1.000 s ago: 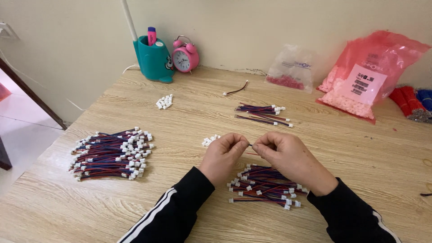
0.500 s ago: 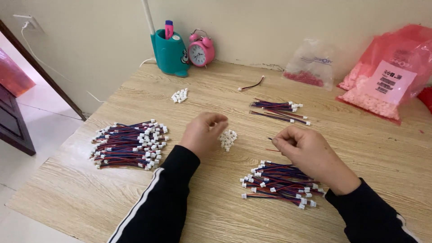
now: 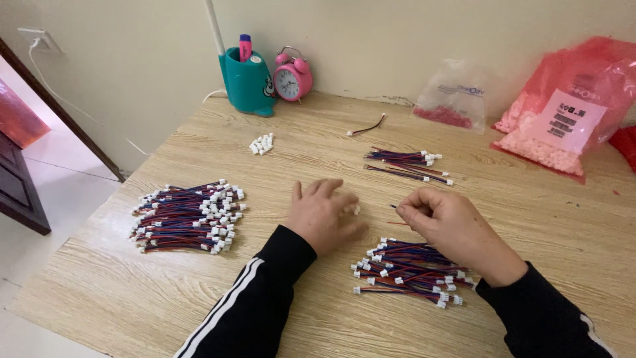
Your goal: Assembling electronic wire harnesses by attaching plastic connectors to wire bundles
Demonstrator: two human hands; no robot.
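On the wooden surface [image 3: 199, 311], near centre, both hands work among short red-blue wires. Left hand [image 3: 324, 213] lies palm down, fingers loosely spread and open over a small heap of white connectors [image 3: 356, 209], mostly hidden beneath it; whether it has picked one up cannot be told. Right hand [image 3: 450, 225] has thumb and forefinger pinched shut on one thin wire [image 3: 395, 207], whose end sticks out toward the left hand. Just near of the right hand lies a loose bundle of wires [image 3: 407, 270] with white plugs. Large wire bundle [image 3: 189, 215] lies well apart at left. Smaller bundle [image 3: 407, 164] lies far of the hands; a single wire [image 3: 366, 126] and a white connector cluster [image 3: 262, 143] lie farther still. Along the far wall: teal pen holder [image 3: 246, 83], pink alarm clock [image 3: 292, 77], clear bag [image 3: 456, 96], pink bag [image 3: 570, 106].
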